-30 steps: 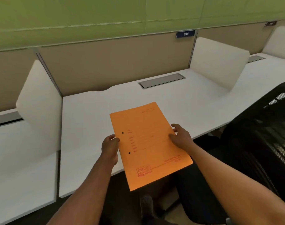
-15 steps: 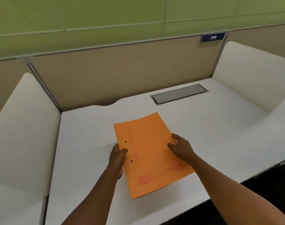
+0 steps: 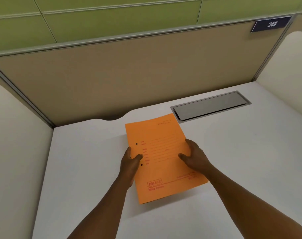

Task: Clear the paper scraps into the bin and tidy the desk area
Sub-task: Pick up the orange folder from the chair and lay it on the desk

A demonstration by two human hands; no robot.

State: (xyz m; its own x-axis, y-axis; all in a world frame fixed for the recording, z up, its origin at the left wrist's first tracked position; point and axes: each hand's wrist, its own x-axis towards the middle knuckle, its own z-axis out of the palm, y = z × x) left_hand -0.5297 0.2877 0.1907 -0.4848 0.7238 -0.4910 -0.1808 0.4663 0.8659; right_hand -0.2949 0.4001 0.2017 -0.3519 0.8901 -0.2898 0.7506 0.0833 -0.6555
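Note:
An orange paper file folder [image 3: 161, 152] with red print and two punched holes is held flat just over the white desk [image 3: 241, 161], near its middle. My left hand [image 3: 130, 165] grips its left edge, thumb on top by the holes. My right hand [image 3: 195, 156] holds the right edge, fingers spread over the cover. The folder's far corner reaches close to the cable hatch. No paper scraps and no bin are in view.
A grey metal cable hatch [image 3: 210, 105] is set into the desk at the back right. White rounded dividers stand at the left [image 3: 17, 135] and right [image 3: 288, 66]. A beige partition [image 3: 121, 75] with a "248" sign [image 3: 271, 24] closes the back.
The view moved forward over the desk and the black chair left the frame. Both hands carried the folder from the desk's front edge to over its middle, lower and nearer the hatch.

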